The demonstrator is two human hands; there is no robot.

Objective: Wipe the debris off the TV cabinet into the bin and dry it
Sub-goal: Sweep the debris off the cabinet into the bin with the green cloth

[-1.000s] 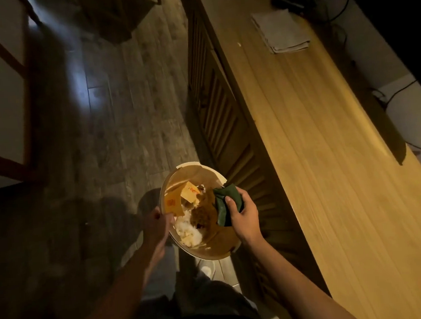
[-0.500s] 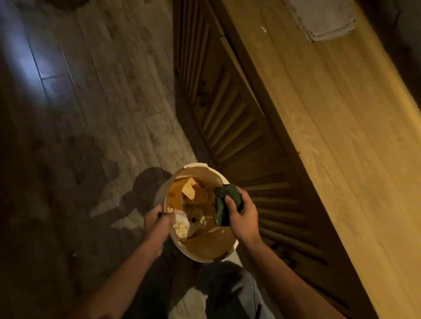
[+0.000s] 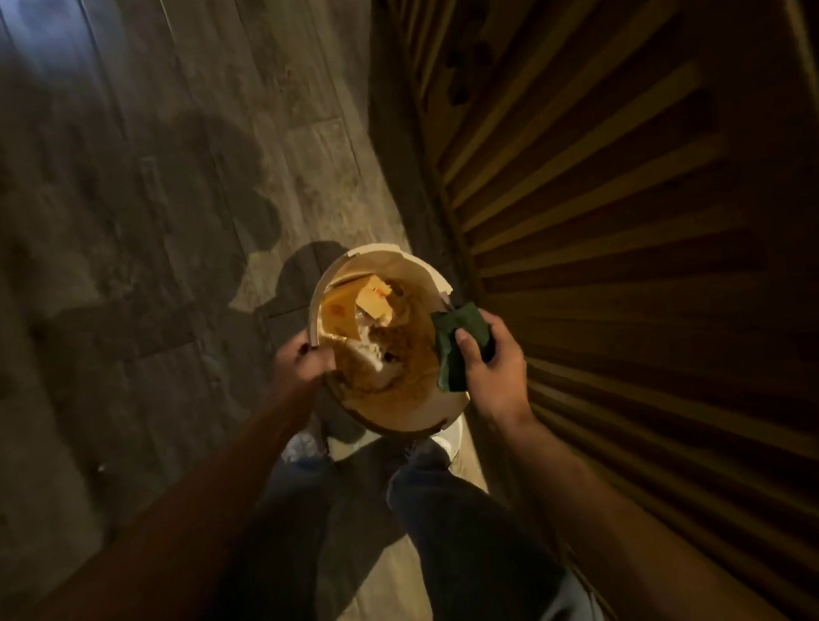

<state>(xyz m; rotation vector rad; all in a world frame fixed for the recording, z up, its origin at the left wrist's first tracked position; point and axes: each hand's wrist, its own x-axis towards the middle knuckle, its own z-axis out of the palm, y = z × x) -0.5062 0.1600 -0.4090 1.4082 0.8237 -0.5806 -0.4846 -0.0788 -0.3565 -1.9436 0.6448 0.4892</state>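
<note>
The bin [image 3: 395, 404] is held low over the floor [image 3: 146, 233], in front of the knees and just beside the slatted front of the cabinet [image 3: 613, 245]. Its left rim is gripped by the left hand [image 3: 299, 363], fingers curled over the edge. A dark green cloth [image 3: 459, 350] is pinched in the right hand [image 3: 493, 367], thumb on top, right at the bin's right rim. Inside the bin, yellow card scraps [image 3: 372, 303], white crumpled bits and brown debris can be seen. The cabinet top is not in view.

The bin is judged light and stiff, thin-walled, and easily tipped when held by one side only; a hold on opposite rims, or under the base, would be steadier. The cloth is soft and limp, best bunched in the palm so no loose corner drags debris back out. The scraps are light and could be flicked out by a jolt.

Open room lies to the left over the floor. To the right, the slats stand close, and the rim could be knocked against them. The feet and legs sit directly below.
</note>
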